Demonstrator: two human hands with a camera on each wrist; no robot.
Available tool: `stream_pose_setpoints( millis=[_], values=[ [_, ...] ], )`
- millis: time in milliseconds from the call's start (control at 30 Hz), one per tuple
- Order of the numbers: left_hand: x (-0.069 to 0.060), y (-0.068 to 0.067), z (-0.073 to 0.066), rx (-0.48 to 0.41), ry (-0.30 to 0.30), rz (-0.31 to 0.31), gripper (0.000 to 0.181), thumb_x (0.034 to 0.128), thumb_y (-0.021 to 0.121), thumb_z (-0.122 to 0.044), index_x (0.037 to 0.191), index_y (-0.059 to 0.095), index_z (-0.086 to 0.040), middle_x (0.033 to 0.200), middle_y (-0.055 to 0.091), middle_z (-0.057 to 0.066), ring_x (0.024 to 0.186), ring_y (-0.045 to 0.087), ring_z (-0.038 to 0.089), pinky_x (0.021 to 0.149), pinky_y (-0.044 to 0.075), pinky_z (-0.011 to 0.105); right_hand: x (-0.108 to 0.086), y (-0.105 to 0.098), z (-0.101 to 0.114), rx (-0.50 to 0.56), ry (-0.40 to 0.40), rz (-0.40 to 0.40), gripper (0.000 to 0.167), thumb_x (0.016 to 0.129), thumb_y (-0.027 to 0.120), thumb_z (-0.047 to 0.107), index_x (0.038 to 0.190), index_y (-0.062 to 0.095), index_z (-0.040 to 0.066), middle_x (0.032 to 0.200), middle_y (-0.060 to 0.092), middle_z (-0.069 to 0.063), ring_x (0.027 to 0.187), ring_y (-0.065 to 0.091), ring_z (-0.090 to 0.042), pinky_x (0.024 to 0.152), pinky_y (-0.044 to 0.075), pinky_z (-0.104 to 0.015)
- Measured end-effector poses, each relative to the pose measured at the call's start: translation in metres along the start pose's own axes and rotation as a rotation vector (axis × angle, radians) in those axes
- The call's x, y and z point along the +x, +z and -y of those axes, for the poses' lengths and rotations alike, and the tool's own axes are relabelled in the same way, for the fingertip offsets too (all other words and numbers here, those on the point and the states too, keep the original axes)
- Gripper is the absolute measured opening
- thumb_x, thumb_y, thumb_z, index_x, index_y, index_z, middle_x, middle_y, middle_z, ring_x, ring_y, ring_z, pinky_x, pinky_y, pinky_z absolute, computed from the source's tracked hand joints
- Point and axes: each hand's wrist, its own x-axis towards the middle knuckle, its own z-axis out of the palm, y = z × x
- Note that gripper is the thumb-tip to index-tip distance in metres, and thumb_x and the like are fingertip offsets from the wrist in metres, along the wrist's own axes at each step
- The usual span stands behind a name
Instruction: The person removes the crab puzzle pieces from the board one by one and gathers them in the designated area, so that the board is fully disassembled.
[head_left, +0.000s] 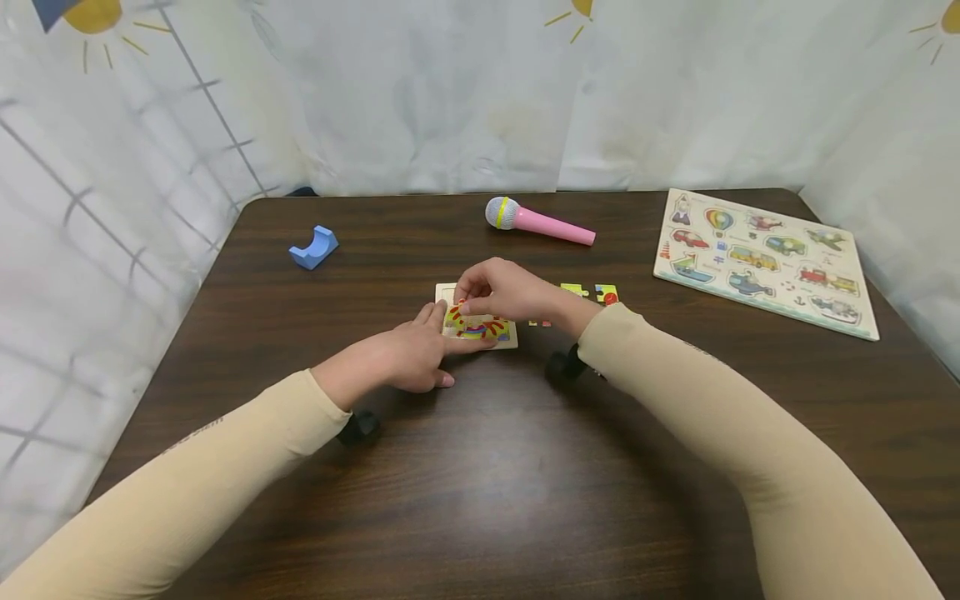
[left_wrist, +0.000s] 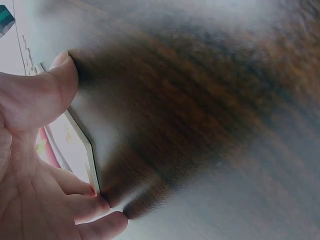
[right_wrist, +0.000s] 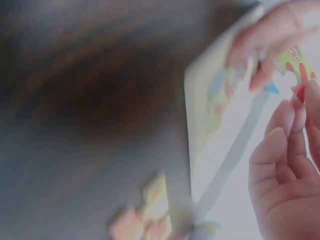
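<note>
A small wooden jigsaw tray [head_left: 507,342] lies on the table, its picture green with red and yellow shapes. My left hand [head_left: 412,354] rests at its left and near edges with the fingers spread; the left wrist view shows that hand's fingertips [left_wrist: 102,202] by the tray's edge [left_wrist: 90,155]. Over the tray's far part, my right hand [head_left: 510,290] pinches a green-and-red puzzle piece [right_wrist: 302,70] between thumb and fingers. From the head camera, the right hand hides part of the tray. The right wrist view is blurred.
Several loose puzzle pieces [head_left: 607,293] lie right of the tray, partly behind the right wrist. Farther back are a pink toy microphone [head_left: 551,225] and a blue curved block [head_left: 314,247]. A vehicle puzzle board [head_left: 765,262] lies at the right. White curtains [head_left: 465,100] stand behind the table.
</note>
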Motion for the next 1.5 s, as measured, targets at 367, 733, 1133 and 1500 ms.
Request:
stream_pose_setpoints(
  millis=[367,733,1133,1500],
  values=[
    [0.001,0.001,-0.001,0.004,-0.027,0.001,0.073,0.0981,0.069,-0.028,0.158,0.031,-0.047,0.163,0.008,0.038,0.151,0.018,0.047,0.111,0.042,0.057,-0.051,-0.029,-0.028,-0.077,0.119,-0.133,0.009,0.095,0.073,0.015,0.102,0.072,0.01,0.09,0.074,-0.005,0.079,0.063,-0.016,0.074,0.05,-0.03],
    [0.0,0.001,-0.001,-0.007,-0.041,-0.004,0.073,0.0975,0.069,-0.027,0.158,0.033,-0.046,0.163,0.008,0.039,0.153,0.016,0.048,0.112,0.042,0.057,-0.079,-0.021,-0.043,-0.149,0.183,-0.094,0.012,0.088,0.081,0.014,0.095,0.072,0.01,0.081,0.075,0.001,0.073,0.062,-0.012,0.069,0.048,-0.028],
    [0.0,0.001,-0.002,-0.015,-0.047,0.01,0.074,0.0982,0.068,-0.027,0.158,0.031,-0.047,0.163,0.007,0.038,0.153,0.016,0.047,0.113,0.041,0.056,-0.084,-0.007,-0.037,-0.294,0.127,-0.071,0.012,0.09,0.08,0.016,0.095,0.073,0.007,0.082,0.071,-0.002,0.073,0.059,-0.014,0.068,0.048,-0.028],
    [0.001,0.0,-0.002,-0.022,-0.042,0.004,0.073,0.098,0.069,-0.026,0.158,0.032,-0.047,0.163,0.007,0.038,0.153,0.016,0.048,0.114,0.04,0.057,-0.088,-0.007,-0.035,-0.317,0.145,-0.053,0.018,0.088,0.082,0.02,0.1,0.075,0.008,0.084,0.071,-0.001,0.074,0.059,-0.015,0.07,0.05,-0.029]
  ],
)
